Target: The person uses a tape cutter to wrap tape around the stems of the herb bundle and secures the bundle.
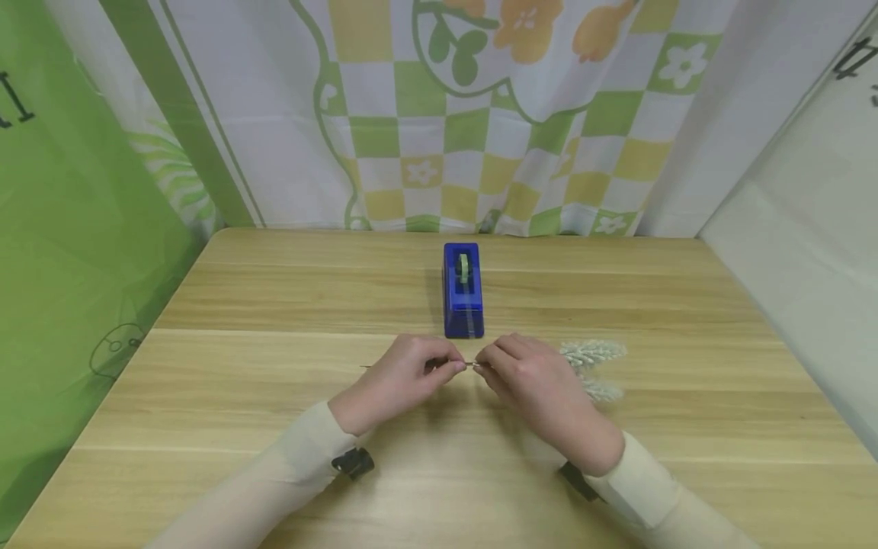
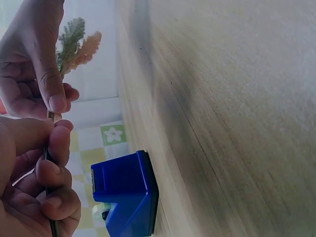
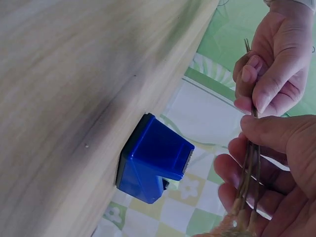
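Both hands hold a thin bundle of dried-flower stems [image 3: 245, 170] level above the table. My left hand [image 1: 405, 377] pinches the stems between thumb and forefinger, its other fingers curled round them in the left wrist view. Close beside it, the right hand [image 1: 538, 385] pinches the same bundle with thumb and fingertips. Pale feathery heads [image 1: 593, 352] stick out past the right hand; the left wrist view shows one greenish and one orange-brown head [image 2: 86, 51]. The bare stem ends [image 3: 248, 45] poke out beyond the left hand. Fingers hide most of the stems' middle.
A blue tape dispenser [image 1: 469, 299] with a roll of tape [image 1: 463, 268] stands on the wooden table [image 1: 274, 290], just behind the hands. Its toothed cutter [image 3: 188, 161] faces the person. A patterned curtain [image 1: 466, 168] hangs along the table's back edge.
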Demonstrator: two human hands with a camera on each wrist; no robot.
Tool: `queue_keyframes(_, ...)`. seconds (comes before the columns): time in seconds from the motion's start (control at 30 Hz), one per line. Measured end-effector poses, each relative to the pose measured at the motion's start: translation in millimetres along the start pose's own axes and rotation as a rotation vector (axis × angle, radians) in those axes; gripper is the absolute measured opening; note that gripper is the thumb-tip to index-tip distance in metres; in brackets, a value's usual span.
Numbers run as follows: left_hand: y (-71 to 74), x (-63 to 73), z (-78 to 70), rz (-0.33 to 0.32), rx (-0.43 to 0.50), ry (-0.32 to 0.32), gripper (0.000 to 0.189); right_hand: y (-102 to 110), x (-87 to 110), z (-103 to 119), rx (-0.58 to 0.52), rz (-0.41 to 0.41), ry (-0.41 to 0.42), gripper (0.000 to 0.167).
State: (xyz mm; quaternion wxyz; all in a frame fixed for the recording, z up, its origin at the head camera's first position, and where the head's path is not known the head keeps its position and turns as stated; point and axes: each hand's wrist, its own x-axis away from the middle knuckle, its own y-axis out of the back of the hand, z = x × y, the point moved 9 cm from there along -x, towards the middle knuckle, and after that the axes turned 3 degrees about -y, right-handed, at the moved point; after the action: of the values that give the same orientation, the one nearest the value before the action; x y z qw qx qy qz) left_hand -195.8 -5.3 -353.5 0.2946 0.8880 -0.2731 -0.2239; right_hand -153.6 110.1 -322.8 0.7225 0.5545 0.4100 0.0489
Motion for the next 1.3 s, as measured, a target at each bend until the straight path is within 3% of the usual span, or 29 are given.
queue_keyframes(0.3, 0.5, 1.2, 0.0, 0.004, -0.011, 0.017, 0.013, 0.3, -0.4, -1.1, 0.027, 0.07, -0.03, 0.011)
queue_keyframes(0.77, -0.8, 2.6, 1.0, 0.021, -0.017, 0.027, 0.012, -6.0, -0.8, -4.8, -0.03, 0.233, -0.029, 0.007)
queue_keyframes(1.3, -6.5, 1.3, 2.0, 0.083, -0.033, 0.049, 0.012, -7.4, -0.4, -4.3, -0.051, 0.17, -0.006, 0.002)
